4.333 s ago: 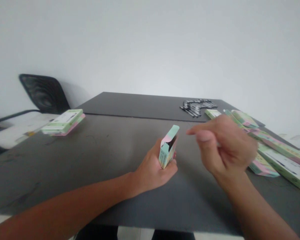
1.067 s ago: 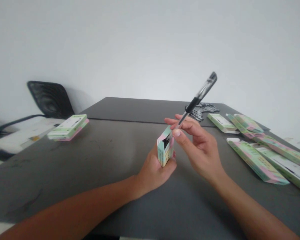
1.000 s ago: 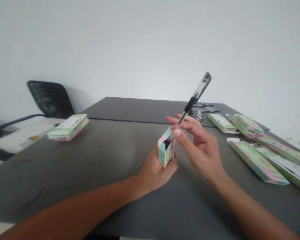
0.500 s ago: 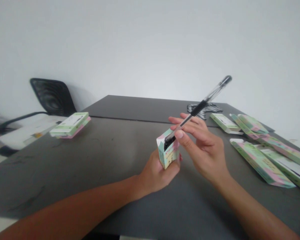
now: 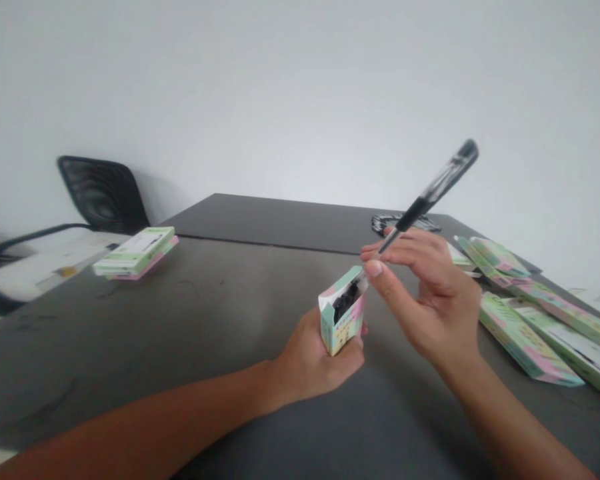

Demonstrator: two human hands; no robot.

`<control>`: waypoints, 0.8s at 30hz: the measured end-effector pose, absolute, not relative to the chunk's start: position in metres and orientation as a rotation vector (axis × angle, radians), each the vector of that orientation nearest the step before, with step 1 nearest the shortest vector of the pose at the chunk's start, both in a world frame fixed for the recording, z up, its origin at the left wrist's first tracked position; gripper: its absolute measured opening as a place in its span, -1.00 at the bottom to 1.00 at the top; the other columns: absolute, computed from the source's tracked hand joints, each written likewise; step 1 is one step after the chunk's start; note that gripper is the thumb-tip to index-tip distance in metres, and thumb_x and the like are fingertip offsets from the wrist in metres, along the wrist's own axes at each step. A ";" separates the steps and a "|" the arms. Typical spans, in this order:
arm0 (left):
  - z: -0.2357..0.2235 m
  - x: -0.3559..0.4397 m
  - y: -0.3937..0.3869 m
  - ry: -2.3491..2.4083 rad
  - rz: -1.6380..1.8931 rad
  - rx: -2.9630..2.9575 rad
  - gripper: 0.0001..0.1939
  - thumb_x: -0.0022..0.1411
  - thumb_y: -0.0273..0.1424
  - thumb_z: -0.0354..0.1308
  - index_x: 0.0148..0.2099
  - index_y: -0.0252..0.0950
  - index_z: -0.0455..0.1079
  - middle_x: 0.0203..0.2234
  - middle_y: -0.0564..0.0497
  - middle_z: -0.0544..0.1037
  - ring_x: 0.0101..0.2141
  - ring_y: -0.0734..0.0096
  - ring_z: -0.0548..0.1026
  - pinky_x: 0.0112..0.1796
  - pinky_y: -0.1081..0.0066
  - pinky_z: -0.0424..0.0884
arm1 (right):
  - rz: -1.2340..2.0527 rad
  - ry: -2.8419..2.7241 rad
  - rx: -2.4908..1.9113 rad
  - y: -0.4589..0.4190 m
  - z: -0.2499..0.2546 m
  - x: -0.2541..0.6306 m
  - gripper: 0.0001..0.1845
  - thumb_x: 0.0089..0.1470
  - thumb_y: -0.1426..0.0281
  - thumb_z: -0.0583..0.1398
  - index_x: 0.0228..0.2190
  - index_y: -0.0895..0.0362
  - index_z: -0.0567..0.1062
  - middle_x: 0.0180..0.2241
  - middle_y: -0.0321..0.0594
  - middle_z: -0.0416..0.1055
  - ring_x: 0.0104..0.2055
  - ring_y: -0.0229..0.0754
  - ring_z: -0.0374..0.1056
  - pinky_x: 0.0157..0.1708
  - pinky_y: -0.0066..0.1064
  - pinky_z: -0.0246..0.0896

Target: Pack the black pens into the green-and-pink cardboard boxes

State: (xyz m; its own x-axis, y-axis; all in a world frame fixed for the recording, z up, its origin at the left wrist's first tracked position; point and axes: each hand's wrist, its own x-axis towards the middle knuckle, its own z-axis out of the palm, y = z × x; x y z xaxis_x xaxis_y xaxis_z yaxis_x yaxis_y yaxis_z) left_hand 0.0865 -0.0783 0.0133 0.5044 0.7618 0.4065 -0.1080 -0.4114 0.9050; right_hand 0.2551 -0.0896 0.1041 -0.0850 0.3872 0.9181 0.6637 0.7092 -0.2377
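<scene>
A left hand [image 5: 307, 360] is gripping an open pastel-green and pink carton [image 5: 343, 313] upright over a dark table [image 5: 130, 353], while a right hand [image 5: 435, 293] is pinching a black-and-clear pen [image 5: 430, 200] between thumb and fingers, its blurred tip apparently near the carton's mouth; flat cartons [image 5: 525, 340] are lying far right.

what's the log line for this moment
left hand: grips open pastel carton | right hand: pinches black-grip pen, tip at carton mouth | nearby: flat cartons on grey table
</scene>
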 end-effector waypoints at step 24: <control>0.019 0.094 -0.077 0.440 1.170 1.722 -0.69 0.20 -0.56 0.24 -0.07 -0.17 0.30 -0.27 0.05 0.47 -0.25 0.29 0.52 -0.19 0.28 0.54 | -0.054 -1.702 -0.844 -0.105 0.088 0.229 -0.90 0.18 0.42 0.41 -0.27 -0.04 0.65 -0.11 -0.25 0.61 0.19 -0.02 0.44 0.32 0.05 0.25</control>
State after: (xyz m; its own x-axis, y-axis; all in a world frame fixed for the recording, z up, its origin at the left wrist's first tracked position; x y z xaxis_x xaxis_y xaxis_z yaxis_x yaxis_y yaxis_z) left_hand 0.0940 -0.0770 0.0194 0.4726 0.7228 0.5042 -0.2107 -0.4628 0.8610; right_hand 0.2287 -0.1045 0.0882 -0.0630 0.4993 0.8641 0.5532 0.7381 -0.3862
